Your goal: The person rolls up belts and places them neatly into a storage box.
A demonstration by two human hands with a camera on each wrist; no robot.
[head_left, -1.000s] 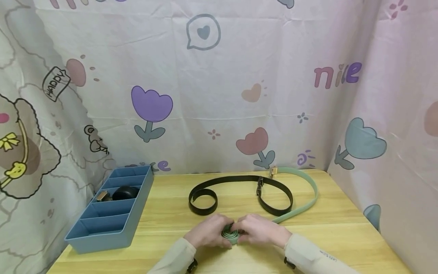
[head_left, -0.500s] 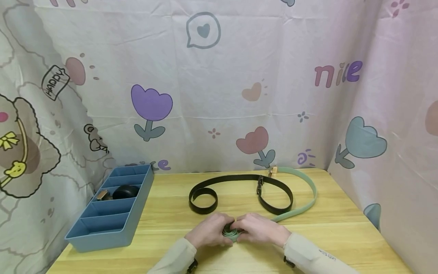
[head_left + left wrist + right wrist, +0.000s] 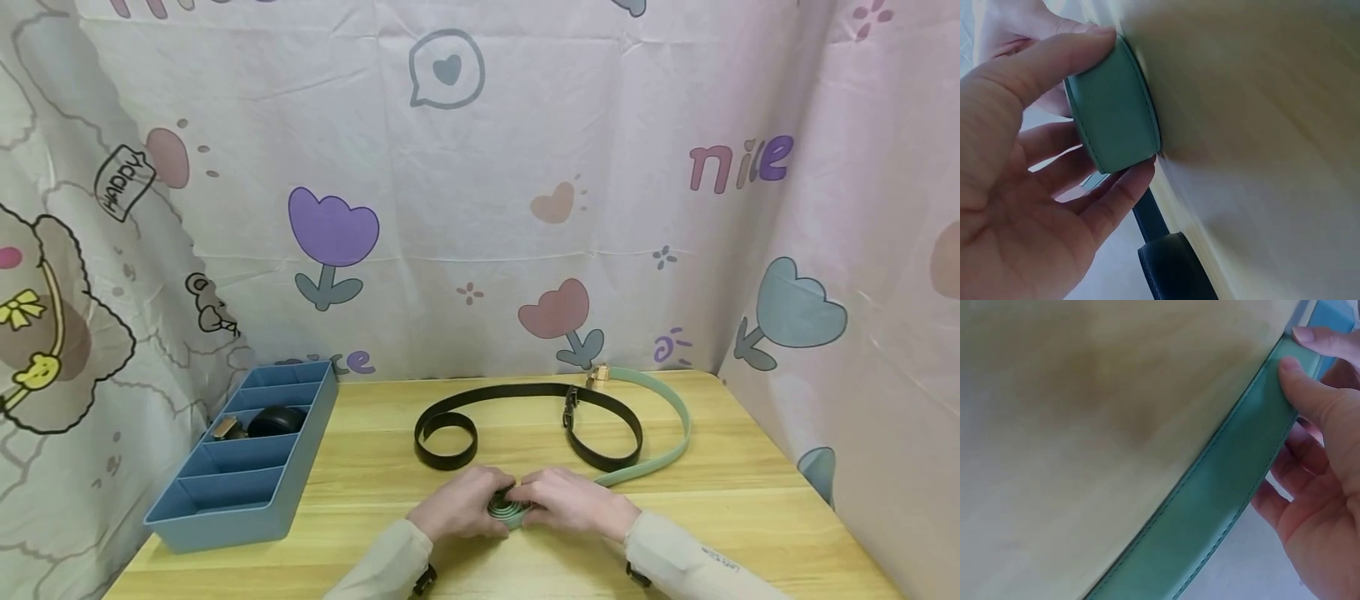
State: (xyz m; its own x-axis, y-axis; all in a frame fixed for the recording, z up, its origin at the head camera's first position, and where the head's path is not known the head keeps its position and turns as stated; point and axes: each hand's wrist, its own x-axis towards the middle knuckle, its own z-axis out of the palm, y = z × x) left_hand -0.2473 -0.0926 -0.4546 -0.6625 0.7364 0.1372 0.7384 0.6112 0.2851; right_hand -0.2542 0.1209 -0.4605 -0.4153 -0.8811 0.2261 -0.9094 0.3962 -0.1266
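A mint-green belt (image 3: 678, 408) lies partly rolled up near the front of the table. Its rolled part (image 3: 1113, 109) stands on edge between both hands. My left hand (image 3: 467, 502) grips the roll, thumb on one side and fingers curled round the other. From the right, my right hand (image 3: 573, 503) pinches the belt where the strap (image 3: 1210, 481) runs into the roll. The loose length curves right and back to a gold buckle (image 3: 600, 373). The inner turns are partly covered by the fingers.
Behind the hands lies a black belt (image 3: 502, 392), its left end curled and its buckle (image 3: 570, 407) at the right. At left stands a blue divided tray (image 3: 307, 467) holding a rolled black belt (image 3: 276, 422) and a gold buckle piece (image 3: 228, 428). A printed curtain (image 3: 465, 167) hangs behind.
The green belt's loose curve has drawn slightly inward to the left. Both hands stay around the roll in nearly the same place.
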